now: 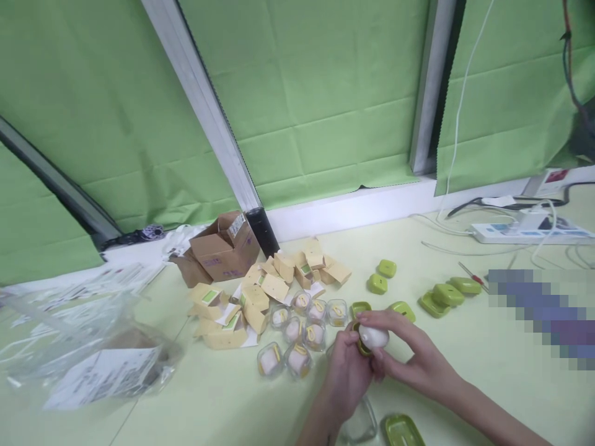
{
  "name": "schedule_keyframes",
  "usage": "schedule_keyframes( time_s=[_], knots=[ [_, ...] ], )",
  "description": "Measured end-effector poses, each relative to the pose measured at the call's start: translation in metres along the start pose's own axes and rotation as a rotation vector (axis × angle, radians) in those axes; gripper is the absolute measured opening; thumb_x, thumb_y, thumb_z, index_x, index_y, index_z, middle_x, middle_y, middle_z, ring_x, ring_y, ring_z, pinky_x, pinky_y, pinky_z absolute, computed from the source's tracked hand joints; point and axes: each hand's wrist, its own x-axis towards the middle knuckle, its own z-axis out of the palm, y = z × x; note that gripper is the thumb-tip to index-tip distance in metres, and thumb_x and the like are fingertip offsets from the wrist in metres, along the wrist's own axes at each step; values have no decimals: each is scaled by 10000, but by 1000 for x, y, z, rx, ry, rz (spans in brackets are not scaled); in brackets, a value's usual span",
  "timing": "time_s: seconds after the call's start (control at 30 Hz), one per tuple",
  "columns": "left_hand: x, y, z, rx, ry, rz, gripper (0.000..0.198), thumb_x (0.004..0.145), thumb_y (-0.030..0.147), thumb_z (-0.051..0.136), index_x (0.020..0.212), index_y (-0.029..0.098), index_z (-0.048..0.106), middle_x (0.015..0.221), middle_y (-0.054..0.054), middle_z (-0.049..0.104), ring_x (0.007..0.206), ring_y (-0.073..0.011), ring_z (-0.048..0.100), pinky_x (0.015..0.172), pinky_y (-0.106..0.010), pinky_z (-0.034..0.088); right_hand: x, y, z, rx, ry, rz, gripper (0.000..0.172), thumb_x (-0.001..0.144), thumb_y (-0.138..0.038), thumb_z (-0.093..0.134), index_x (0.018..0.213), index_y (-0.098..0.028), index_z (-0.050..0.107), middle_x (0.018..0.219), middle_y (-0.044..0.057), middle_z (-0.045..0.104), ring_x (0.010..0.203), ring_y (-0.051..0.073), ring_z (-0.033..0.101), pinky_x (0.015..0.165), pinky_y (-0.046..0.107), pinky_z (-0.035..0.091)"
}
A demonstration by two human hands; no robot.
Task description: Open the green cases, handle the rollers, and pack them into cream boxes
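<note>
My right hand (415, 350) pinches a white, rounded, smooth piece (374, 336) between thumb and fingers. The piece is right at a small green dish (361, 344), which my left hand (348, 375) grips from below and the left. My hands cover most of that dish. Just beyond them lie more green pieces, one behind my left fingers (361, 307) and another behind my right hand (402, 310). Below my wrists rest a clear plastic container (361, 424) and an open green dish (403, 430). To the left stand several clear containers (294, 328) holding pale contents and yellow loops.
Opened tan cardboard boxes (253, 303) lie in a heap behind the containers, near a brown carton (224, 251) and a black cylinder (263, 230). Clear plastic bags (97, 347) spread at left. Green lids (447, 294), a red-handled screwdriver (474, 277) and a power strip (530, 232) lie right.
</note>
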Motion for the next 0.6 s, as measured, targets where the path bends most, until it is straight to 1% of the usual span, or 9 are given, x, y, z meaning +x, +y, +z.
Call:
schedule_keyframes(
  time_s=[0.07,0.17,0.3,0.37,0.47,0.53,0.6],
  knots=[
    [-1,-1,0,-4,-3,0,253,706,338,522,898,178,486,703,22,477,556,-106,414,472,-244,248,0,0,1,6,19,19,397,832,-150,541,1198,-289,472,1156,37,629,1077,202,567,880,330,483],
    [-2,-1,1,-30,12,30,261,705,311,538,928,180,502,738,17,491,602,-118,438,506,-238,288,0,-1,3,-49,4,10,382,822,-132,538,1168,-287,494,1114,39,640,1052,212,574,872,356,478],
    [-3,0,4,-85,59,46,228,727,312,562,899,163,541,784,-3,520,752,-147,485,654,-245,365,1,-4,5,-82,-23,-3,391,798,-104,544,1155,-256,500,1078,60,637,1030,221,571,862,376,483],
    [-4,0,6,-107,89,45,225,720,302,596,889,159,557,841,-16,541,819,-150,492,720,-241,372,2,-6,5,-89,-28,-22,364,810,-121,554,1146,-252,505,1066,64,640,1020,223,571,851,377,489],
    [-5,-1,5,-99,101,58,201,716,284,627,868,163,574,917,-26,559,897,-158,495,794,-245,369,3,-9,5,-100,-20,-37,314,839,-139,543,1132,-249,520,1043,64,647,1024,224,568,871,386,482],
    [-5,-2,2,-61,108,76,188,713,281,630,854,167,578,893,-15,557,865,-148,495,788,-246,374,3,-10,5,-102,-24,-38,305,853,-139,526,1141,-239,527,1046,73,642,1039,225,563,889,388,478],
    [-4,-3,-3,-9,121,80,209,703,299,630,860,173,571,861,-1,547,802,-134,486,724,-244,380,2,-10,5,-100,-42,-48,306,867,-142,508,1160,-227,530,1072,88,628,1054,224,561,884,377,485]
  ],
)
